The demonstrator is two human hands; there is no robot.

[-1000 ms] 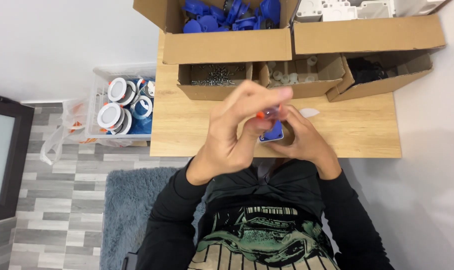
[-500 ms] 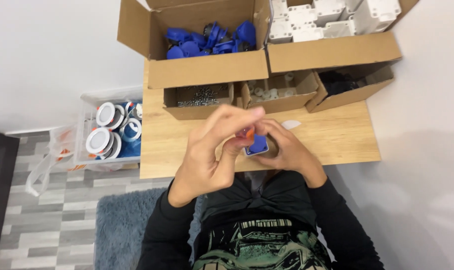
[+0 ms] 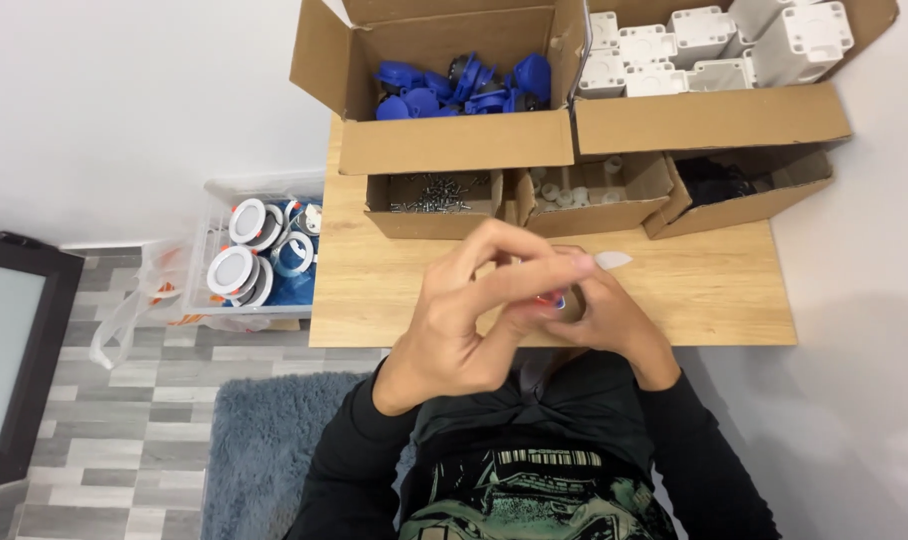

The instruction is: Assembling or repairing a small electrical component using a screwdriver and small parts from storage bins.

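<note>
Both hands meet just above the near edge of the desk (image 3: pixel 674 290). The left hand (image 3: pixel 464 320) is raised in front, fingers curled and pinched together over a small blue and orange part (image 3: pixel 551 299); the right hand (image 3: pixel 609 320) cups the same part from behind, closed around it. Only a sliver of the part shows between the fingers now, where half a second ago more of its blue body was visible, so the hands have closed tighter on it. Just beyond lies a small white piece (image 3: pixel 612 260) on the desk. Farther back stand a box of screws (image 3: pixel 436 195), a box of blue parts (image 3: pixel 464 85) and a box of white housings (image 3: pixel 704 50). Left of the desk, a clear bin (image 3: pixel 264 250) holds round white fittings.
</note>
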